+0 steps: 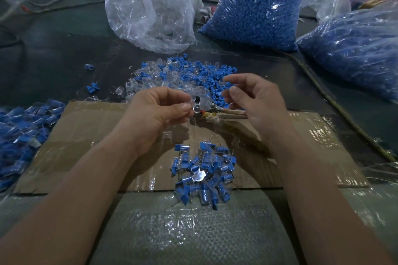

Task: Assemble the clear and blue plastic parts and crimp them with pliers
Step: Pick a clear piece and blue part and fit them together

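My left hand (159,109) pinches a clear plastic part (190,98) between thumb and fingers, right at the metal jaws of the pliers (199,109). The pliers' tape-wrapped handles (228,115) run into the palm of my right hand (256,101), which holds them above the cardboard; its thumb and forefinger are loosely curled and apart, with nothing between them. Just beyond both hands lies a mixed pile of loose clear and blue parts (185,75). Nearer to me, a heap of assembled blue-and-clear pieces (204,174) rests on the cardboard sheet (86,135).
A second heap of assembled pieces (23,133) lies at the left edge. At the back stand a clear bag (148,6) and two full bags of blue parts (256,6) (355,49). A cord (344,114) runs along the right. A woven plastic sheet (193,232) covers the near edge.
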Demonstrator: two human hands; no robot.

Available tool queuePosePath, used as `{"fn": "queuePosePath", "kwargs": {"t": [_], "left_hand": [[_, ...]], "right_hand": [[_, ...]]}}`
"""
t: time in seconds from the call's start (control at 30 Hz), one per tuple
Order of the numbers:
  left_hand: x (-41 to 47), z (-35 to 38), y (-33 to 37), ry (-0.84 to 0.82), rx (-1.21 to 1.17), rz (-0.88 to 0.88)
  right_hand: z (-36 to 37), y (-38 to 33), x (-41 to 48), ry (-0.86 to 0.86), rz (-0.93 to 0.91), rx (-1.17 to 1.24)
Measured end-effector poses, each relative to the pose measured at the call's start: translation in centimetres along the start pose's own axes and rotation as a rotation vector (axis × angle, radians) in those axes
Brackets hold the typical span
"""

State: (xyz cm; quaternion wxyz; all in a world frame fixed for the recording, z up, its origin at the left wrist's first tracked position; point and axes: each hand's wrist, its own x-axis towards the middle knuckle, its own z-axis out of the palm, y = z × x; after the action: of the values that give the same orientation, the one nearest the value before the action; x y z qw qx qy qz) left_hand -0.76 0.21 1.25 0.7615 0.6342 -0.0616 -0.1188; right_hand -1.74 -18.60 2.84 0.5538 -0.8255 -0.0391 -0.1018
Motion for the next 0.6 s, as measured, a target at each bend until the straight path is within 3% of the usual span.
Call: {"fn": "queuePosePath", "kwargs": {"t": [0.13, 0.33, 0.6], "left_hand": [[0.0, 0.1, 0.0, -0.001, -0.027, 0.002], [0.1, 0.2, -0.1, -0.003, -0.060, 0.024], [-0.3, 0.4, -0.1, 0.031, 0.162, 0.111]], "right_hand": [[1.2, -0.3, -0.4, -0.088, 0.031, 0.135], [2.1, -0.3, -0.6, -0.104, -0.049, 0.078], [2.6, -0.5, -0.9, -0.094, -0.042, 0.133]]}}
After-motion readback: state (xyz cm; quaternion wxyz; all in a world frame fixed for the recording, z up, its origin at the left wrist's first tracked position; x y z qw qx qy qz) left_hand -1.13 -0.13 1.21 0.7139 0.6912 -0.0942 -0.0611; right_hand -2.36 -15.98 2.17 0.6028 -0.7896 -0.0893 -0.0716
